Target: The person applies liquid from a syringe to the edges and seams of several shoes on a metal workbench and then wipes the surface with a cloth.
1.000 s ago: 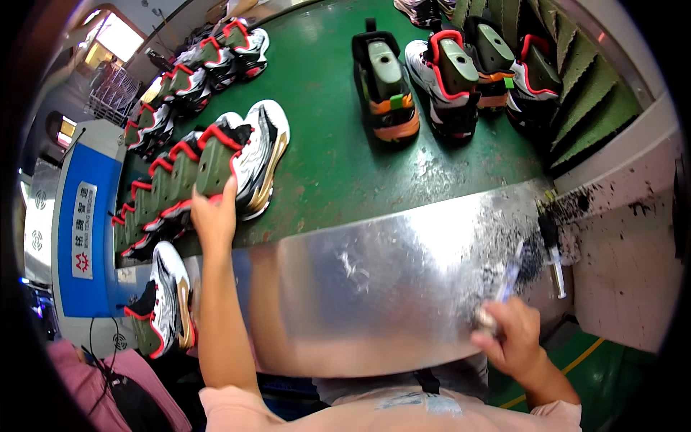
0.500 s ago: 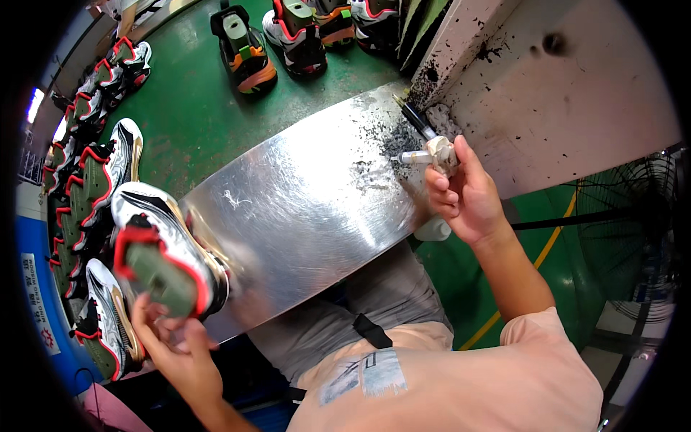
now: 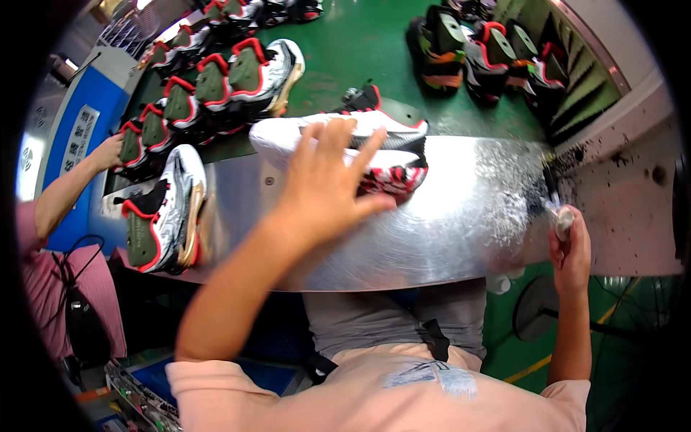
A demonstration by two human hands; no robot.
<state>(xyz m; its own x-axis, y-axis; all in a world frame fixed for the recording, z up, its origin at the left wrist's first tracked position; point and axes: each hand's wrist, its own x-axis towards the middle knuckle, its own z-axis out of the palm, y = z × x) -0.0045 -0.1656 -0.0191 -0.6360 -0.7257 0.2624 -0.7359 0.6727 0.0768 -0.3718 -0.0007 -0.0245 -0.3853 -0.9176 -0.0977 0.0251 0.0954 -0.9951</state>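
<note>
A white sneaker [image 3: 277,137] with a red-and-black patterned sole lies tilted on its side, over the far edge of the metal bench. In front of it my left hand [image 3: 317,187] is open, with fingers spread across its side; how firmly they touch is unclear. My right hand [image 3: 572,252] is closed round a small clear syringe-like tube wrapped in a whitish wad [image 3: 564,222], close to the dark-stained right end of the bench. Left of my left arm, another white sneaker [image 3: 176,194] with a red collar and green insert stands on the bench.
The metal bench [image 3: 345,259] spans the view. Several sneakers [image 3: 209,90] line the green surface [image 3: 360,43] at far left; more sneakers [image 3: 497,61] stand far right. At left, a co-worker's hand [image 3: 108,153] reaches the row. A black-spotted panel [image 3: 626,194] bounds the right.
The view has turned left. My left hand has let go of the sneaker's green heel end and now spreads over a sneaker turned on its side. The right hand keeps the wrapped tube. A co-worker's arm has appeared.
</note>
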